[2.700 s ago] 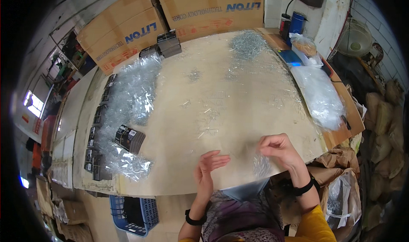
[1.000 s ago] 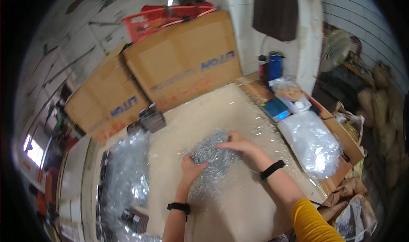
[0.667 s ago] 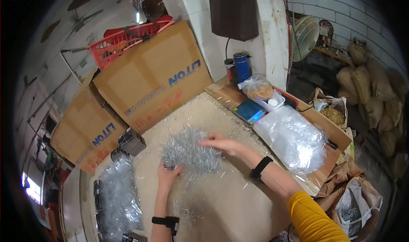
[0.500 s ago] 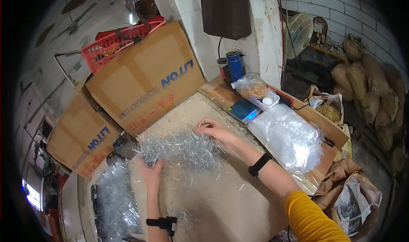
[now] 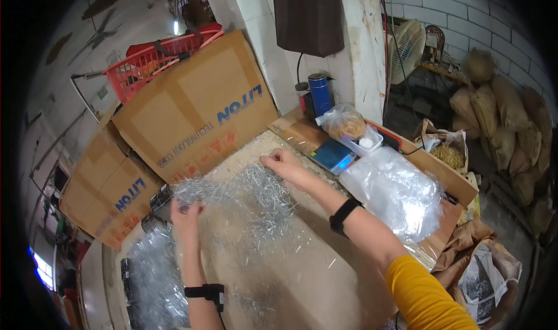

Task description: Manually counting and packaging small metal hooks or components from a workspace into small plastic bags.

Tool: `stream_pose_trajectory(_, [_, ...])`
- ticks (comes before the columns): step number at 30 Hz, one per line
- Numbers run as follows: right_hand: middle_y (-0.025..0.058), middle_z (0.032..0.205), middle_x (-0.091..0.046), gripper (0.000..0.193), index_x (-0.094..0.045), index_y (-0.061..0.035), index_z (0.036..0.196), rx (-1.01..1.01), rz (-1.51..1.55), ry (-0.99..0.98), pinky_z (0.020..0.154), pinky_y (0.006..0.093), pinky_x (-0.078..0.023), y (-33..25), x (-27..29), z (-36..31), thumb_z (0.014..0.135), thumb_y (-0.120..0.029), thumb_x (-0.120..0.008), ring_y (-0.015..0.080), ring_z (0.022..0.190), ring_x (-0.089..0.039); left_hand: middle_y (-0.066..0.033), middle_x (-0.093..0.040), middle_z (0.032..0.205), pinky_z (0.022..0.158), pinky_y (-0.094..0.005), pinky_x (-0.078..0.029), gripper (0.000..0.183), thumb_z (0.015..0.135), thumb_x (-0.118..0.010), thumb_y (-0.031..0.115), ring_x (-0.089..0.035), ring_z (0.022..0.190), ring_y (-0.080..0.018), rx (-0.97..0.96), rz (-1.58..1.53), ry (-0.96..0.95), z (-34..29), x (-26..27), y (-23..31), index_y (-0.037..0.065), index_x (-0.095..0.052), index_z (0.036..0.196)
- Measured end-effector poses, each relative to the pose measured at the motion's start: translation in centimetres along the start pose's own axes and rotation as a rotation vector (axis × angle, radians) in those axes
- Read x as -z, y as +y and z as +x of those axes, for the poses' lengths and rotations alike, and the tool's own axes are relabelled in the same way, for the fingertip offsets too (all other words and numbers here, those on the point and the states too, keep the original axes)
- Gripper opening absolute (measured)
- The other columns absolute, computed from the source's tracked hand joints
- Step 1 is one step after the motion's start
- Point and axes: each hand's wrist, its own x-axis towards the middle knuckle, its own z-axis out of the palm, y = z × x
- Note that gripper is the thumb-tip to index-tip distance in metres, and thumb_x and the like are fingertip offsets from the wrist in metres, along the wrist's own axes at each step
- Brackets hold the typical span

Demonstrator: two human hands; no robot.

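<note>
A loose tangle of short, thin, shiny silver strips (image 5: 264,193) lies across the brown work surface (image 5: 302,283). At its left end, my left hand (image 5: 186,216) has its fingers curled into a clump of the strips, partly hidden behind them. My right hand (image 5: 285,166) is farther away and pinches the upper edge of the tangle between thumb and fingers. The bulk hangs and spreads between and below the two hands. Stray strips are scattered nearer to me. Both wrists wear black bands.
More silver strips (image 5: 154,278) are heaped at the left. Large cardboard boxes (image 5: 197,106) stand behind, a red basket (image 5: 139,63) on top. On the right are a small digital scale (image 5: 333,155), clear plastic bags (image 5: 401,190), a blue canister (image 5: 319,92) and an open sack (image 5: 482,278).
Both hands have moved farther away, and the left has also shifted left. The tangle has been drawn out between them, thinning in the middle.
</note>
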Motion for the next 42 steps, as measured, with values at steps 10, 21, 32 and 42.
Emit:
stream_pose_trajectory(10, [0.0211,0.078,-0.064,0.050,-0.060,0.0080,0.090,0.078,-0.107,0.132,0.073,0.0431,-0.047,-1.8,0.4,3.2,0.088,-0.042,-0.060,0.0306,0.076,-0.063,-0.0129,-0.059,0.116,0.079,-0.0291,-0.054,0.047,0.089,-0.063,0.009,-0.061,0.097,-0.0165,-0.028,-0.159,0.003,5.2,0.1,1.3,-0.002,-0.045,0.131])
stream_pose_trajectory(21, [0.0049,0.077,-0.060,0.035,-0.059,-0.0010,0.095,-0.013,0.456,-0.025,0.054,0.0295,-0.047,-7.2,-1.1,2.9,0.093,-0.036,-0.058,0.0127,0.063,-0.059,-0.0144,-0.065,0.110,0.079,-0.0312,-0.053,0.071,0.078,-0.080,0.021,-0.065,0.091,-0.0206,0.064,0.276,-0.440,2.6,-3.2,-0.5,-0.005,-0.044,0.133])
stream_pose_trajectory(32, [0.0022,0.096,-0.064,0.024,-0.061,-0.0051,0.106,-0.052,0.960,-0.189,0.066,0.0287,-0.048,-9.3,-1.2,2.7,0.098,-0.028,-0.056,0.0110,0.081,-0.059,-0.0109,-0.060,0.118,0.086,-0.0365,-0.053,0.043,0.090,-0.065,0.012,-0.060,0.107,-0.0205,0.519,-0.563,-0.459,-5.1,-11.5,-4.7,0.000,-0.047,0.128])
stream_pose_trajectory(42, [0.0007,0.079,-0.061,0.023,-0.063,-0.0062,0.100,-0.153,0.602,-0.186,0.060,0.0326,-0.051,-5.7,5.1,4.3,0.093,-0.028,-0.060,0.0145,0.065,-0.060,-0.0027,-0.060,0.107,0.077,-0.0279,-0.047,0.032,0.092,-0.059,0.014,-0.057,0.092,-0.0126,0.172,-0.293,-0.135,3.3,-4.5,-1.2,0.008,-0.051,0.123])
